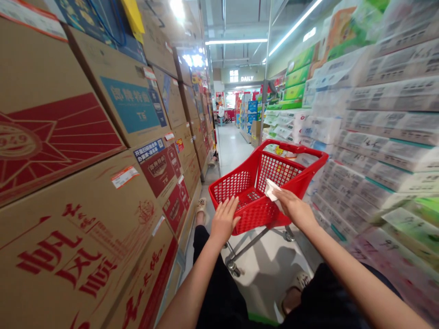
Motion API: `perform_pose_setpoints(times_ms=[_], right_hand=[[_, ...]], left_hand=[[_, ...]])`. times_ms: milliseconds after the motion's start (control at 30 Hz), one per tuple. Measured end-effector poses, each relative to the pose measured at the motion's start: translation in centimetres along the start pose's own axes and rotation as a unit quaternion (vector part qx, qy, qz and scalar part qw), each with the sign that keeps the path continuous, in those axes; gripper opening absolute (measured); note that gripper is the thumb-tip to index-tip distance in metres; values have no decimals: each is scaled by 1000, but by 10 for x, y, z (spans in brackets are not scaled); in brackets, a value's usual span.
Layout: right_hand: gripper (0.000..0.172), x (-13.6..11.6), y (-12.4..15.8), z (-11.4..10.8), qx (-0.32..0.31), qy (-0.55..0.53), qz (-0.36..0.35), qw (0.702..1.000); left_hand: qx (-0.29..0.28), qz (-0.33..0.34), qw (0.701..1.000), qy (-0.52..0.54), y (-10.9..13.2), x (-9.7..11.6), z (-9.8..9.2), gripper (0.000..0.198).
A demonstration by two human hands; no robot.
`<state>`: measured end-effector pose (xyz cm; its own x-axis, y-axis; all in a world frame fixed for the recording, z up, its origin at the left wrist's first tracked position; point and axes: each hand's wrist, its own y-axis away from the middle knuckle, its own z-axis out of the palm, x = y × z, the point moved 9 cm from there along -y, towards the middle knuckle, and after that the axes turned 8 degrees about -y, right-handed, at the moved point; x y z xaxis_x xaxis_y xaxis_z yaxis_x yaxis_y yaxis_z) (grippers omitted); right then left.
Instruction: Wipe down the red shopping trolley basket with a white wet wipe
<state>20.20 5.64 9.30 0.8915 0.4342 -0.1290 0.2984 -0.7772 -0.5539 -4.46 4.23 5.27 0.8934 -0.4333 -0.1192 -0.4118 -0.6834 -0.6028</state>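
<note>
In front of me stands a red plastic shopping cart [254,217] on a metal frame with small wheels. My left hand [223,219] lies stretched out against the near left part of its rim, fingers extended, holding nothing. A white cloth or tissue [272,189] is pressed at the basket's near rim by my right hand [294,208], whose fingers close over it. I see red mesh walls and a bare basket floor inside the cart.
Stacked cardboard boxes [137,109] line the left side closely. On the right rise piles of packaged tissue paper [387,114]. A pale floor aisle [230,141] runs ahead toward shelves, with a person [221,111] far off. My shod feet stand near the cart.
</note>
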Motion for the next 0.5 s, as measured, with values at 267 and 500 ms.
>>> perform_pose_setpoints(times_ms=[267,500], right_hand=[[45,-80,-3,28,-14,0,-91,996],[41,21,-15,-8,8,23,10,1000]], left_hand=[[-19,-11,1000,9,-7,19,13,55],[-11,-12,995,100,-4,9,11,53]])
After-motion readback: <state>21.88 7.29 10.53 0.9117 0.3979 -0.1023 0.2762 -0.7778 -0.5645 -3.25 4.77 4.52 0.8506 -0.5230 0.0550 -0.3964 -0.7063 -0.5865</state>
